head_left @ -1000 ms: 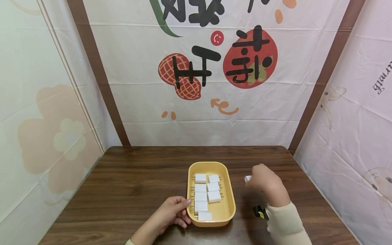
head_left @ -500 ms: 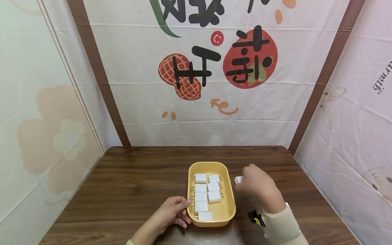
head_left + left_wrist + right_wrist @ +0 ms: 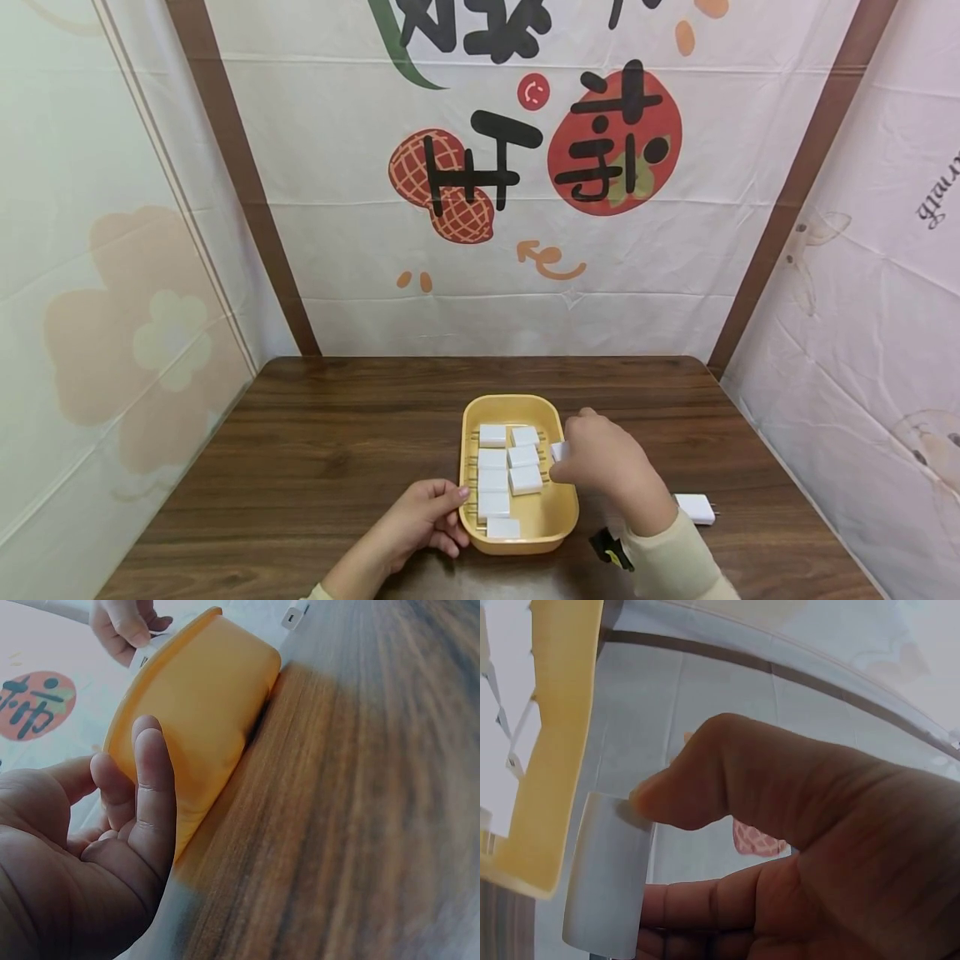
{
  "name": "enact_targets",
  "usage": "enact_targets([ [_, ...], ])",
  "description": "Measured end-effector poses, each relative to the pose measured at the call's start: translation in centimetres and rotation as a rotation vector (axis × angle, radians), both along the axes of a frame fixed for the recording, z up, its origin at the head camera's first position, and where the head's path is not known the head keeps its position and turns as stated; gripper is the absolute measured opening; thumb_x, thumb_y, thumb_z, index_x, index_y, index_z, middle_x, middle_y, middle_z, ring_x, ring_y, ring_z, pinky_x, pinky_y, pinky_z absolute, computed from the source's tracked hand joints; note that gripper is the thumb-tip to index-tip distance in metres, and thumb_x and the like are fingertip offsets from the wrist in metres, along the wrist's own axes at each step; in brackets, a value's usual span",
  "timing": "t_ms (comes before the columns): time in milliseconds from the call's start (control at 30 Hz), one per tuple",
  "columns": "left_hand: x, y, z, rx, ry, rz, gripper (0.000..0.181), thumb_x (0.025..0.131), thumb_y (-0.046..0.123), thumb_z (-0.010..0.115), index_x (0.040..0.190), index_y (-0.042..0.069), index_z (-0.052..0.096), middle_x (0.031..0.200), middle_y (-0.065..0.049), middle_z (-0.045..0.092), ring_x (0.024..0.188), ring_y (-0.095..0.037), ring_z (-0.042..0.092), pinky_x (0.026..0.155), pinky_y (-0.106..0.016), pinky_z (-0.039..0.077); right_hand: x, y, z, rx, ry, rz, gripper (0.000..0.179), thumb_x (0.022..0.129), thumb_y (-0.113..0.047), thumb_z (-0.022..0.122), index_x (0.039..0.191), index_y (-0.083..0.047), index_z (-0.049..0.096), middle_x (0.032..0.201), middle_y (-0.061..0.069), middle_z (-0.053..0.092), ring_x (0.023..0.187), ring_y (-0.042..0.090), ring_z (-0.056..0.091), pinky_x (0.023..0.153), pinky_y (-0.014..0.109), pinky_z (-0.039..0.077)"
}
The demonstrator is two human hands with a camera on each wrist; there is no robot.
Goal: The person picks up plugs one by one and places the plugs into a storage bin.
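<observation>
A yellow tray (image 3: 543, 517) with rounded corners stands on the table, holding white USB wall chargers (image 3: 492, 505) in two columns, their prongs pointing outward. My left hand (image 3: 422, 523) grips the tray's near left edge, thumb at the rim and other fingers along the outer wall (image 3: 206, 705). Over the tray's right rim, my right hand (image 3: 609, 468) pinches another white charger (image 3: 607, 877) between thumb and fingers. In the head view this charger mostly hides behind the hand; in the right wrist view it is beside the tray wall, a metal prong showing at its lower end.
One more white charger (image 3: 696, 508) lies on the brown wooden table (image 3: 360, 417), right of my right wrist. A black and yellow piece (image 3: 611, 550) sits at my right sleeve. Printed fabric walls (image 3: 525, 325) enclose the table at the back and sides.
My right hand has moved left with its charger, from the table right of the tray to its right rim. The charger by my right sleeve has come into view. My left hand and the tray stay put.
</observation>
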State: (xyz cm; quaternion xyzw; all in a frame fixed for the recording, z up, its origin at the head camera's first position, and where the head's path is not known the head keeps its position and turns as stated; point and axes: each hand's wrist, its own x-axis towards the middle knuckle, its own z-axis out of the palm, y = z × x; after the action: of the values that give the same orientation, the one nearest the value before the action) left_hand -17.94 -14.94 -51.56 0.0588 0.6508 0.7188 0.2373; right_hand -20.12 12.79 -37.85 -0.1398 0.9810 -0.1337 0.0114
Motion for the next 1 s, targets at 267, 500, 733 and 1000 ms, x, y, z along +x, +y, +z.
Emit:
enact_targets([
  [267, -0.1, 0.0, 0.0, -0.005, -0.005, -0.001, 0.029, 0.105, 0.033, 0.060, 0.090, 0.008, 0.054, 0.067, -0.004, 0.065, 0.063, -0.015, 0.070, 0.054, -0.029, 0.060, 0.4, -1.2, -0.9, 0.046, 0.074, 0.066, 0.021, 0.063, -0.023, 0.074, 0.065, -0.015, 0.055, 0.082, 0.003, 0.052, 0.063, 0.018, 0.048, 0.052, 0.034, 0.040],
  [500, -0.1, 0.1, 0.0, -0.003, -0.003, -0.002, 0.029, 0.105, 0.033, 0.059, 0.091, 0.008, 0.054, 0.067, -0.003, 0.065, 0.063, -0.015, 0.070, 0.054, -0.029, 0.060, 0.4, -2.1, -1.7, 0.046, 0.046, 0.093, 0.022, 0.064, -0.024, 0.075, 0.068, -0.013, 0.057, 0.082, 0.004, 0.053, 0.065, 0.018, 0.047, 0.053, 0.034, 0.041],
  [733, 0.0, 0.1, 0.2, 0.000, 0.005, -0.004, 0.029, 0.105, 0.032, 0.059, 0.089, 0.008, 0.054, 0.066, -0.003, 0.065, 0.062, -0.015, 0.070, 0.054, -0.028, 0.059, 0.3, -2.8, -2.8, 0.072, 0.044, 0.114, 0.025, 0.062, -0.028, 0.078, 0.064, -0.015, 0.056, 0.075, 0.001, 0.053, 0.064, 0.017, 0.047, 0.052, 0.035, 0.042],
  [1000, 0.1, 0.1, 0.2, 0.001, 0.009, 0.005, 0.028, 0.105, 0.031, 0.059, 0.090, 0.007, 0.054, 0.067, -0.003, 0.065, 0.062, -0.015, 0.070, 0.054, -0.028, 0.059, 0.3, -3.5, -3.5, 0.102, 0.052, 0.137, 0.027, 0.062, -0.029, 0.079, 0.061, -0.016, 0.055, 0.074, 0.000, 0.053, 0.062, 0.016, 0.046, 0.050, 0.034, 0.042],
])
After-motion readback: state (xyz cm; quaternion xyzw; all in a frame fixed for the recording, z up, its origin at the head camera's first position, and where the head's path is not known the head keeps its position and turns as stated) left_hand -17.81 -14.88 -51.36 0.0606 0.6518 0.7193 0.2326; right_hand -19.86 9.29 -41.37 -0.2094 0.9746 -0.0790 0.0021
